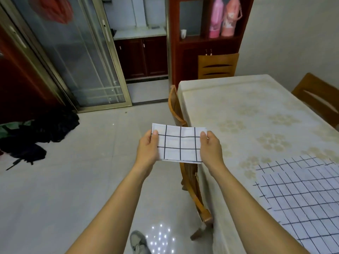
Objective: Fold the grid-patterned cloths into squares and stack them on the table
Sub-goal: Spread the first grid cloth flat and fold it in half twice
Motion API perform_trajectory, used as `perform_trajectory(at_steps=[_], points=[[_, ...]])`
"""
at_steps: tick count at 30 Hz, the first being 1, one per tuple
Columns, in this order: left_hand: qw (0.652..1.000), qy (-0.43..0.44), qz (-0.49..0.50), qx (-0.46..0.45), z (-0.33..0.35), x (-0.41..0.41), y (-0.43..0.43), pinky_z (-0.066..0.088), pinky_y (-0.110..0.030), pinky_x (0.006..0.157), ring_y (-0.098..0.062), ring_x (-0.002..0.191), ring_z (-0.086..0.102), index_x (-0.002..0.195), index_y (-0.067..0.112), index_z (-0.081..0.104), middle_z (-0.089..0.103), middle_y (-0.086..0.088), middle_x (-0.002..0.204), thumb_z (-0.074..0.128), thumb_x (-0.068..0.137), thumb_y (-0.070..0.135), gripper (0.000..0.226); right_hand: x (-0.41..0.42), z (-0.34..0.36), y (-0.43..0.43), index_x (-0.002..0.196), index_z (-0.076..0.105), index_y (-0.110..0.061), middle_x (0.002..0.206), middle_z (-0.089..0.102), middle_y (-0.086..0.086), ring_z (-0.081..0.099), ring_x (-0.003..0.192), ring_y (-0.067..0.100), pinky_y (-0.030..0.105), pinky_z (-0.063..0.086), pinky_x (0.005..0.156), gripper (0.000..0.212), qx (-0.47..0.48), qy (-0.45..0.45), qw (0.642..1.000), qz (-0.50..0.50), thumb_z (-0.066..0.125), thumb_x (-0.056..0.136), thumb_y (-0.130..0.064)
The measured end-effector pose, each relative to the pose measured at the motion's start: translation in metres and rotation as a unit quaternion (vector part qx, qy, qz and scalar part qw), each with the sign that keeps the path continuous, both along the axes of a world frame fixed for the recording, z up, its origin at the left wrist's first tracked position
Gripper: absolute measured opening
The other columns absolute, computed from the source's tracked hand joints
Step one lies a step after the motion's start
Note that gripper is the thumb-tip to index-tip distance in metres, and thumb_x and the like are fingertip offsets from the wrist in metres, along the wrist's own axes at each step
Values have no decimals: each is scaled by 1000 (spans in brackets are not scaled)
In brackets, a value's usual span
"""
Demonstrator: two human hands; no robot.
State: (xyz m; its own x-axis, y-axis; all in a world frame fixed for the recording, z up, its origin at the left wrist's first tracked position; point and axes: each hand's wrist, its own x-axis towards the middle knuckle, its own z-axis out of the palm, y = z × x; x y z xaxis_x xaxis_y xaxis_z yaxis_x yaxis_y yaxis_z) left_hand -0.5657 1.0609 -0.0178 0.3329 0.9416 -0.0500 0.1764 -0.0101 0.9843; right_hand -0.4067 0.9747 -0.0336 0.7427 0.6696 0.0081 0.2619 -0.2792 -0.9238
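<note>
Tension explained the grip: we held the folded grid-patterned cloth [180,143] in the air by its two short ends. Our left hand [148,146] pinched the left end and our right hand [210,146] pinched the right, each thumb on top and the fingers hidden underneath, so that the layers would lie flat with their edges lined up. The piece hung over the floor and the wooden chair [174,108] tucked against the table's left side, just left of the table [238,107] and not touching it. It looked wider than deep, so we judged that one more fold was needed to make a square. On the near right of the tabletop lay the unfolded grid cloths [302,195], spread and overlapping, close to the right arm. We took the bare cover beyond them for the likely stacking place. A dark heap [55,127] lay on the floor at far left, well apart.
</note>
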Motion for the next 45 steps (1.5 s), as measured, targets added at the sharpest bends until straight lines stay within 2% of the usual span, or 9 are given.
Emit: perform_trajectory(at_steps=[6, 13, 21, 24, 31, 34, 37, 40, 45], points=[[999, -11, -18, 30, -9, 31, 140, 48, -26, 66, -7, 76, 61, 92, 20, 62, 67, 1, 86, 37, 108, 32, 31, 23, 5, 120, 103, 52, -12, 84, 53, -7, 51, 72, 1, 13, 36, 55, 25, -7, -68, 997, -44, 34, 107, -29], [997, -18, -60, 38, 3, 80, 299, 52, -35, 75, -19, 80, 65, 94, 12, 66, 72, -12, 91, 39, 107, 30, 35, 54, 26, 257, 99, 53, -10, 80, 54, -8, 54, 74, 7, 26, 43, 62, 27, 18, -93, 990, -105, 35, 106, -29], [989, -32, -140, 24, -5, 168, 426, 53, -29, 78, -13, 88, 68, 104, 17, 69, 74, -1, 96, 38, 108, 28, 33, 130, 7, 373, 108, 55, -8, 96, 60, 6, 58, 88, 20, 28, 46, 67, 29, 19, -84, 982, -169, 35, 106, -29], [987, -16, -161, 18, -9, 208, 478, 55, -37, 84, -18, 94, 70, 106, 17, 69, 75, -4, 99, 39, 107, 31, 34, 168, -1, 423, 111, 54, -9, 97, 58, 4, 58, 87, 17, 16, 40, 61, 30, 9, -79, 980, -181, 34, 106, -30], [979, 29, -202, 3, 11, 306, 585, 57, -53, 86, -30, 98, 69, 104, 16, 64, 72, -14, 106, 41, 106, 31, 28, 260, 10, 523, 116, 53, -8, 98, 56, 3, 55, 88, 16, 14, 37, 59, 32, 11, -65, 975, -212, 33, 107, -30], [971, 28, -237, -14, 11, 346, 614, 60, -57, 76, -31, 97, 71, 105, 22, 63, 73, -10, 104, 43, 104, 34, 24, 295, 11, 543, 116, 53, -7, 98, 55, 2, 55, 89, 16, 14, 36, 58, 32, 5, -78, 967, -241, 33, 107, -30], [957, 32, -286, -35, 5, 389, 638, 63, -43, 61, -24, 90, 74, 113, 18, 61, 72, -10, 106, 41, 106, 32, 26, 331, 5, 562, 114, 53, -4, 98, 53, 4, 53, 89, 19, 10, 34, 57, 33, -11, -83, 955, -284, 33, 107, -29], [941, 25, -335, -28, -6, 433, 661, 59, -33, 52, -15, 81, 74, 119, 13, 60, 72, -7, 105, 41, 106, 29, 28, 361, -4, 580, 117, 54, -4, 100, 53, 4, 51, 91, 19, 26, 36, 66, 34, -18, -73, 940, -332, 33, 107, -29], [904, 53, -422, 45, -29, 512, 702, 54, -29, 43, -22, 85, 69, 114, 14, 64, 69, -8, 101, 43, 105, 25, 25, 400, -21, 600, 110, 56, -4, 95, 55, 3, 49, 86, 19, 27, 31, 71, 32, -30, -66, 902, -426, 35, 106, -28]])
